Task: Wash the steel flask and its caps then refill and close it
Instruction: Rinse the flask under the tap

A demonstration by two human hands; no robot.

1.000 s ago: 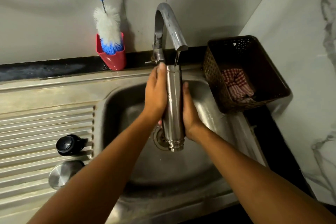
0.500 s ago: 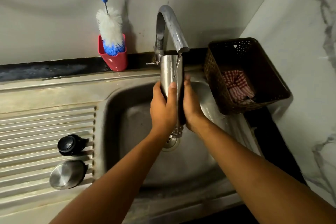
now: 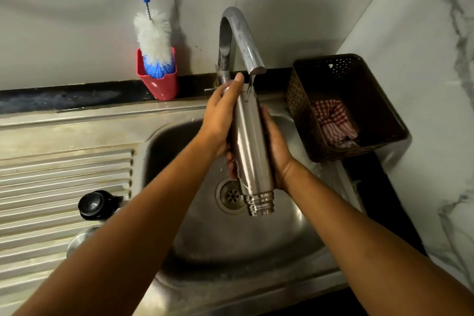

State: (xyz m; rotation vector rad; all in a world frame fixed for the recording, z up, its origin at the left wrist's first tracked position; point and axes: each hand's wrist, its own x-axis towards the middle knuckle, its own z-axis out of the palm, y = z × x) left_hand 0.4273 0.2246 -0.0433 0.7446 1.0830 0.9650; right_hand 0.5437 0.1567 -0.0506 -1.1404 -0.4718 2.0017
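The steel flask (image 3: 250, 146) is held upside down over the sink bowl (image 3: 256, 238), its threaded mouth pointing at me and its base up under the tap (image 3: 241, 38). A thin stream of water runs onto its upper end. My left hand (image 3: 221, 118) lies flat along the flask's left side, fingertips near the base. My right hand (image 3: 275, 149) cups the right side. A black cap (image 3: 93, 205) rests on the ribbed drainboard (image 3: 51, 182). A steel cap (image 3: 77, 242) lies just below it, mostly hidden by my left forearm.
A red cup (image 3: 160, 82) with a blue and white bottle brush (image 3: 154, 41) stands at the wall behind the sink. A brown plastic basket (image 3: 369, 115) holding a checked cloth (image 3: 333, 120) sits right of the tap. The drain (image 3: 230, 195) shows below the flask.
The flask has come down and tilted so its mouth shows again. My left hand slid up its side toward the base.
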